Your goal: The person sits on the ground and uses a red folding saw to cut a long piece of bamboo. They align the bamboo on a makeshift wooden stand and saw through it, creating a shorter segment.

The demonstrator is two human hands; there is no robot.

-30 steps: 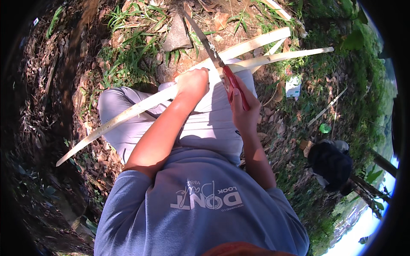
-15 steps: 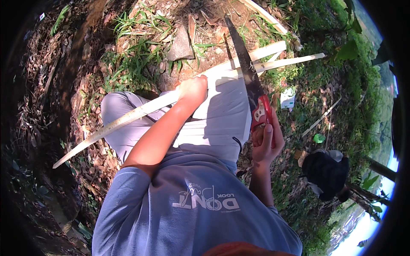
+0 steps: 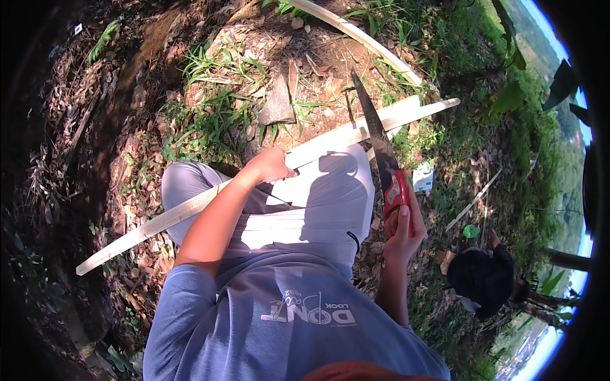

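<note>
Blue-grey short-sleeved shirt [image 3: 248, 324], white lettering [image 3: 310, 315] on chest; pale grey trousers [image 3: 333, 197], dark loop [image 3: 353, 239], perhaps cord, near right hip.

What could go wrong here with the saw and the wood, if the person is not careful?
The saw, held in the right hand, has its bare blade close to the right knee; a slip might cut the trousers or the leg. The long wooden strip lies across the legs with only the left hand on it, so it could shift or twist.
</note>
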